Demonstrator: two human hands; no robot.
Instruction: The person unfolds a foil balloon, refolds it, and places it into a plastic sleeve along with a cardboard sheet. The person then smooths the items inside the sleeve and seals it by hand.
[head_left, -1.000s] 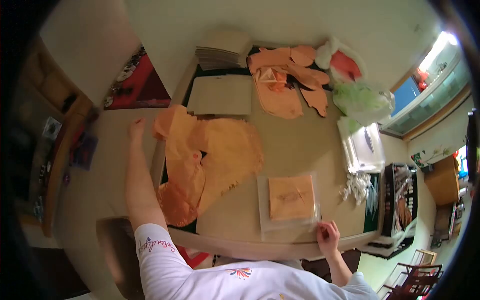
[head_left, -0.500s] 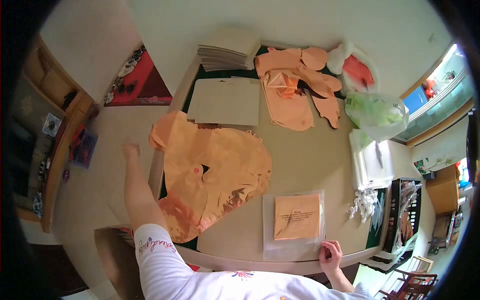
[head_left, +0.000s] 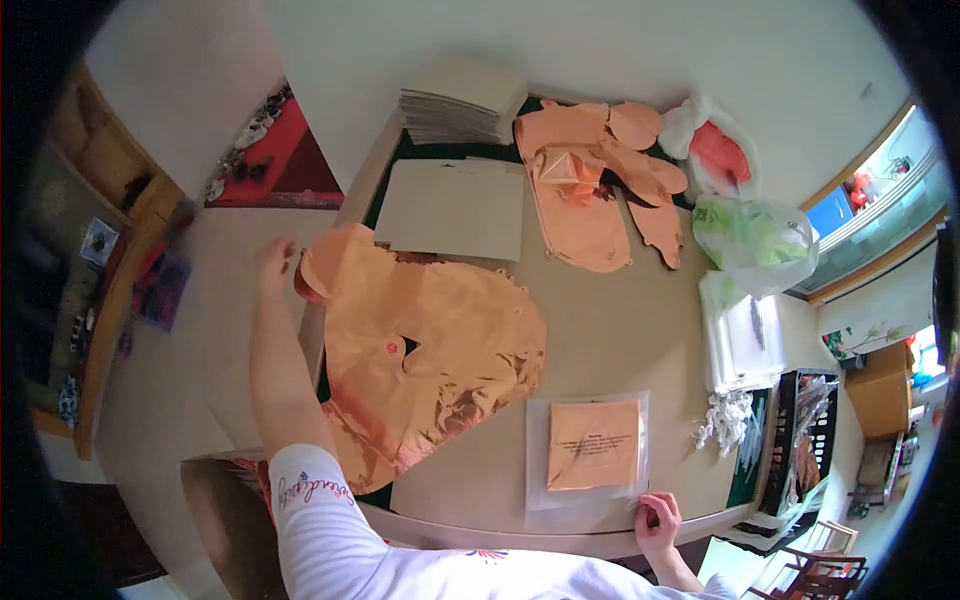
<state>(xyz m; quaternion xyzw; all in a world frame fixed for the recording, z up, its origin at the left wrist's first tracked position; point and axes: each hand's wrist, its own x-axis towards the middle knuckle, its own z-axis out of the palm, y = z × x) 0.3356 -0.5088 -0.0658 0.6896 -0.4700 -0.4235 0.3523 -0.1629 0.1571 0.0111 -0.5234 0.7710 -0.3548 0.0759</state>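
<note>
A large rose-gold foil balloon [head_left: 450, 330], flat and slightly wrinkled, lies on the left of the table. My left hand [head_left: 276, 262] is past the table's left edge, beside the balloon's upper left lobe, apart from it, with its fingers loosely spread and nothing in them. At the front edge my right hand [head_left: 658, 522] rests with fingers curled in, nothing visible inside them. It is by the lower right corner of a clear plastic bag [head_left: 580, 510]. On that bag lies a folded rose-gold foil piece [head_left: 594, 470] under printed clear film.
Grey-beige cards [head_left: 455, 210] and a taller card stack [head_left: 460, 105] lie at the back left. More flat foil balloons [head_left: 585, 225] are at the back. Along the right are a green-white plastic bag [head_left: 755, 240], clear sleeves [head_left: 740, 340], white strings [head_left: 722, 425] and a black crate [head_left: 815, 430].
My left hand has moved slightly forward and its fingers have opened out. My right hand stays by the bag's corner. The view has shifted a little; the balloon lies as before.
</note>
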